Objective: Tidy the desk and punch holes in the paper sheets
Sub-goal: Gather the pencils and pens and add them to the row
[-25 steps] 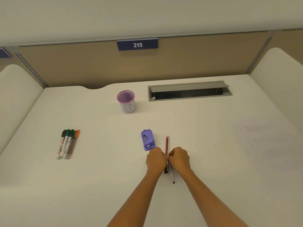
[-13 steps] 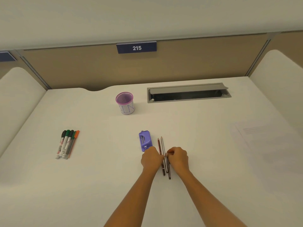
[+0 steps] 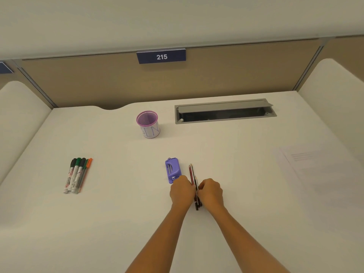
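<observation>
Both hands meet just below the middle of the desk [image 3: 110, 223]. The left hand [image 3: 182, 191] and the right hand [image 3: 211, 191] are curled, knuckles up. They close in from either side on a small bundle of pencils [image 3: 191, 173], pinching it between them. The pencils lie flat on the desk, tips toward twelve o'clock and back ends sticking out toward six o'clock below the hands. There seem to be three or four, though the hands cover too much to count.

The purple hole punch [image 3: 172, 170] lies at about eleven o'clock from the left hand, just beside it and left of the pencils. Well apart at three o'clock, the pale paper sheets [image 3: 323, 170] lie flat near the desk's right edge. At nine o'clock a row of markers [image 3: 77, 175] lies side by side, caps pointing away.

At twelve o'clock a purple mesh pen cup [image 3: 148, 124] stands upright, with a grey cable tray [image 3: 224, 111], lid raised, to its right. A plate reading 215 [image 3: 161, 56] sits on the back panel.
</observation>
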